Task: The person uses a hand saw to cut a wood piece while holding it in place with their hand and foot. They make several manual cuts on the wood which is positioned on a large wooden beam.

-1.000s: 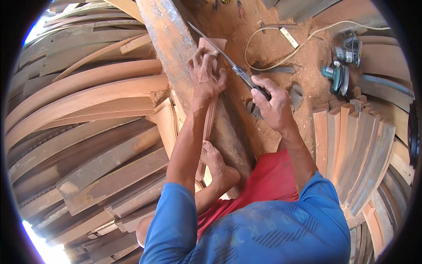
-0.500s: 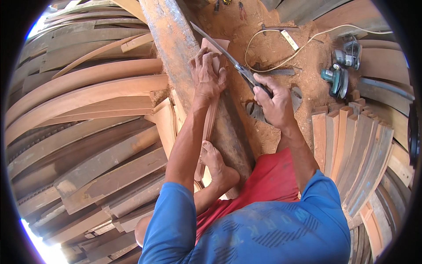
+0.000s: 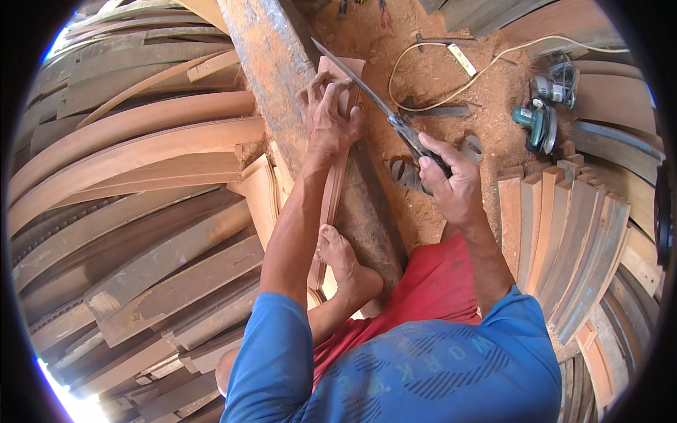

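My left hand (image 3: 326, 116) bends its fingers over the upper part of a narrow reddish wooden board (image 3: 335, 190), pressing it against a heavy weathered beam (image 3: 264, 53). My bare foot (image 3: 342, 257) rests on the board's lower part. In my right hand (image 3: 455, 180) is the dark handle of a handsaw (image 3: 411, 132). Its thin blade slants up and left, seen nearly edge-on, across the board's far end just beyond my left fingers. I cannot tell how deep the blade sits in the wood.
Curved planks (image 3: 141, 134) and stacked boards crowd the left. On the sawdust-covered floor at right lie a green circular saw (image 3: 539, 125), another power tool (image 3: 553, 88) and a pale cord (image 3: 497, 56). Upright boards (image 3: 564, 233) stand close to my right arm. A pair of sandals (image 3: 405, 176) lies beyond the beam.
My right hand has drawn the handsaw back toward my body, down and slightly right. My left hand and foot stay on the board. The view has shifted slightly.
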`<state>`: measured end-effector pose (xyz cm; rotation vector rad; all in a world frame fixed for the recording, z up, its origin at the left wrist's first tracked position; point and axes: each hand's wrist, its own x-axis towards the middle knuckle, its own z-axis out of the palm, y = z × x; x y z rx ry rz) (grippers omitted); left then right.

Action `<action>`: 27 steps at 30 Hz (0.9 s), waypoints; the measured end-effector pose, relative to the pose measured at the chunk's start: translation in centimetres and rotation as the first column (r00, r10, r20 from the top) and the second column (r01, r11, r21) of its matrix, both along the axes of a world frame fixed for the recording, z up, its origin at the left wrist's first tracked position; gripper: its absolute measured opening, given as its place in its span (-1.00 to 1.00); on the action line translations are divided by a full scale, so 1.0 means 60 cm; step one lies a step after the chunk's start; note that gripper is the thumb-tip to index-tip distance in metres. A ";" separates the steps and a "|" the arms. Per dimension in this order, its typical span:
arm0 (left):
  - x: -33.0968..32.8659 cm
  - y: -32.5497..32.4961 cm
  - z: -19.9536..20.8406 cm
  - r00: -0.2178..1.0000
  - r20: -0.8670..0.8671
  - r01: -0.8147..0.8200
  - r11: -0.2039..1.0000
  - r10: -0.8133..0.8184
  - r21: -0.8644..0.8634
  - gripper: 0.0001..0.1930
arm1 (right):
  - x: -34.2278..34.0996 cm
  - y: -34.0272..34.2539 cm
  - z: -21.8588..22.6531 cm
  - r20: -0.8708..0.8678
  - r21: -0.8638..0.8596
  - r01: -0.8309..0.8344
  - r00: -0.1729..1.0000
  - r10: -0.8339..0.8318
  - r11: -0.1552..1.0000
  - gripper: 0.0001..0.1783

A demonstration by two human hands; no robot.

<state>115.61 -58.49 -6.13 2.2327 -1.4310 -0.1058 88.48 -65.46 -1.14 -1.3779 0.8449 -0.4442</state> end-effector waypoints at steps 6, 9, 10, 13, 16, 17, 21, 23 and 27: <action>0.001 0.001 -0.008 0.999 0.037 0.007 1.000 -0.007 0.017 -0.44 | -0.004 -0.005 -0.005 -0.050 -0.025 -0.049 0.998 0.048 0.998 -0.58; 0.001 -0.002 -0.009 0.998 0.068 -0.014 1.000 0.014 0.000 -0.44 | 0.028 -0.015 -0.017 0.052 -0.051 -0.030 0.998 0.032 0.998 -0.60; -0.002 -0.002 -0.007 0.997 0.075 -0.029 1.000 0.029 -0.003 -0.44 | 0.022 -0.014 -0.017 0.046 -0.066 -0.037 0.998 0.040 0.997 -0.60; -0.012 -0.006 0.003 0.995 0.075 -0.061 0.998 0.062 -0.020 -0.43 | -0.016 -0.003 -0.022 0.057 -0.094 -0.042 0.997 0.047 0.995 -0.61; -0.010 0.001 0.004 0.999 0.014 -0.041 0.996 0.042 -0.075 -0.45 | -0.021 0.014 -0.023 0.085 -0.082 -0.013 0.996 0.020 0.997 -0.62; -0.002 0.004 -0.001 1.000 -0.005 -0.021 0.993 0.020 -0.114 -0.47 | 0.005 0.010 -0.026 0.081 -0.080 -0.008 0.997 0.014 0.997 -0.62; 0.002 -0.005 -0.020 0.998 0.060 0.039 0.995 -0.034 -0.093 -0.53 | 0.052 -0.024 -0.025 0.042 -0.136 -0.023 0.999 0.029 0.990 -0.61; -0.004 -0.007 -0.012 0.992 0.119 0.039 0.994 -0.027 -0.101 -0.53 | 0.018 -0.012 -0.030 0.007 -0.086 -0.057 0.998 0.058 0.995 -0.61; 0.001 0.004 0.001 0.993 0.113 0.050 0.993 -0.038 -0.103 -0.53 | -0.055 0.046 -0.029 0.070 -0.168 0.007 0.998 0.004 0.986 -0.62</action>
